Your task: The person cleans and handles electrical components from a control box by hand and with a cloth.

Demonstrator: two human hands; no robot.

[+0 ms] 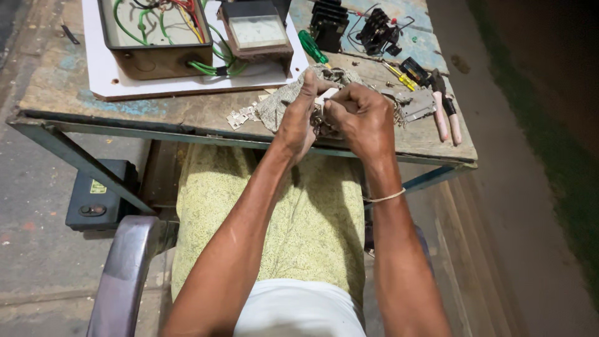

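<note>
My left hand (301,118) and my right hand (360,115) are close together above the front edge of a worn wooden table (187,112). Both grip one small part (325,97), pale on top with dark metal below; its details are hidden by my fingers. A grey cloth (281,103) lies under and behind my left hand. Small white metal pieces (242,116) sit on the table just left of the cloth.
A white board (100,68) carries a metal box with green and red wires (153,37) and a meter (257,31). A green-handled screwdriver (312,47), black components (352,28), a grey bracket (417,105) and pink-handled pliers (446,115) lie to the right. A black box (100,196) stands on the floor.
</note>
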